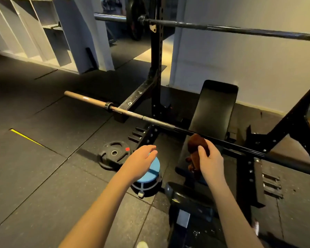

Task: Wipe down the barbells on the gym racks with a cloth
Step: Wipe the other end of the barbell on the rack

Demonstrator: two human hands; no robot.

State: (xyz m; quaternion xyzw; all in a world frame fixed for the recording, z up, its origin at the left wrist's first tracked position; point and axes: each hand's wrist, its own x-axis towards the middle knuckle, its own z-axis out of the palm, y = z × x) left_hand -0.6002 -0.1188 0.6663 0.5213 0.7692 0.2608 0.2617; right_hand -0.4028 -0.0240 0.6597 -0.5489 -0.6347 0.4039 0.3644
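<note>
A low barbell [150, 120] lies across the black rack [156, 68], running from the left down to the right edge. A second barbell [222, 28] rests high on the rack near the top. My right hand [210, 161] grips a crumpled brown cloth [197, 145] just below and in front of the low bar, close to it; contact is unclear. My left hand [141, 161] hovers with relaxed fingers, holding nothing, over a blue container [150, 174] on the floor.
A black padded bench [215, 111] stands under the low bar. A black weight plate [115, 154] lies flat on the rubber floor beside the blue container. Grey cubby shelves [34, 33] line the back left. A white wall rises behind the rack.
</note>
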